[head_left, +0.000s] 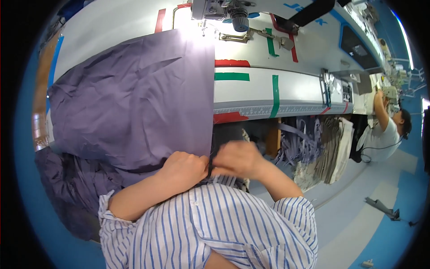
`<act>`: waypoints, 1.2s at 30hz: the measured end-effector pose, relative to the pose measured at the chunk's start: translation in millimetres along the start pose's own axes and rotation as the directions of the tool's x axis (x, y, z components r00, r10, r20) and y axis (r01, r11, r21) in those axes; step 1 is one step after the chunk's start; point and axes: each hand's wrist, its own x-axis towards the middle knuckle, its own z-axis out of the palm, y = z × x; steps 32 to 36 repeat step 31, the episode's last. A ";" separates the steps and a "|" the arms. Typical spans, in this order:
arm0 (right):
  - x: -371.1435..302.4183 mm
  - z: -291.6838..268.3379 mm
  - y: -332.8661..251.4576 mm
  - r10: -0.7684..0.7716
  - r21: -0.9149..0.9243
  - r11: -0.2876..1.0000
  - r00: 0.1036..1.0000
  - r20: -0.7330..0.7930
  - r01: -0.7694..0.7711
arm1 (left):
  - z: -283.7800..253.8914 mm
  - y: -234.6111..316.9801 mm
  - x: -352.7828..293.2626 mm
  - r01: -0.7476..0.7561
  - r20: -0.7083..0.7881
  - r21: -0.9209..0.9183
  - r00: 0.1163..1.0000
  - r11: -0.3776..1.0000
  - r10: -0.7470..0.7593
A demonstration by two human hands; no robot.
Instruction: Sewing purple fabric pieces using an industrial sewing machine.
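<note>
A large piece of purple fabric (134, 98) lies over the sewing machine table, and its straight right edge runs from under the machine head down to my hands. My left hand (186, 168) is closed on the fabric's near right corner, close to my body. Right beside it, my right hand (238, 158) has its fingers curled in and is blurred by motion. A small dark thing (211, 162) shows between the two hands; its kind is unclear, and what my right fingers hold is hidden.
The lit sewing machine head (215, 10) stands at the far edge of the fabric. A ruler strip (255, 109) and coloured tape line the white table (300, 87). Fabric strips (302, 139) and folded pieces (333, 148) hang below its edge. Another person (380, 139) works at far right.
</note>
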 end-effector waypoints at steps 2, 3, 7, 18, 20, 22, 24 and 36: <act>13.2 -13.3 14.4 -0.130 -0.180 0.980 0.956 -0.264 0.084 | -9.4 1.3 3.4 -0.065 0.058 0.014 0.996 0.998 0.064; 21.1 -12.9 20.5 -0.232 -0.279 0.941 0.966 -0.115 0.193 | -16.5 2.9 6.2 -0.128 0.130 0.045 0.984 0.991 0.121; 22.4 20.1 42.9 -0.286 -0.015 0.958 0.949 -0.129 0.287 | -76.5 -13.7 36.7 -0.189 0.023 -0.344 0.978 0.920 0.210; 38.6 1.3 36.5 -0.308 -0.092 0.949 0.947 -0.086 0.300 | -144.3 -115.7 156.2 -0.009 -0.795 -0.128 0.599 0.992 -0.097; 39.5 -0.8 37.0 -0.296 -0.094 0.953 0.951 -0.087 0.289 | -144.8 -118.1 162.1 0.019 -0.785 -0.150 0.606 0.989 -0.131; 42.1 -3.8 37.9 -0.291 -0.094 0.955 0.953 -0.088 0.283 | -147.8 -123.2 166.3 -0.013 -0.832 -0.037 0.555 0.999 -0.023; 44.9 -6.6 38.9 -0.280 -0.087 0.958 0.957 -0.079 0.273 | -151.1 -123.7 170.7 0.002 -0.829 -0.051 0.557 0.999 -0.044; 53.7 -14.6 39.3 -0.274 -0.053 0.961 0.958 -0.087 0.270 | -158.2 -151.3 183.1 -0.027 -0.855 0.059 0.514 0.998 0.064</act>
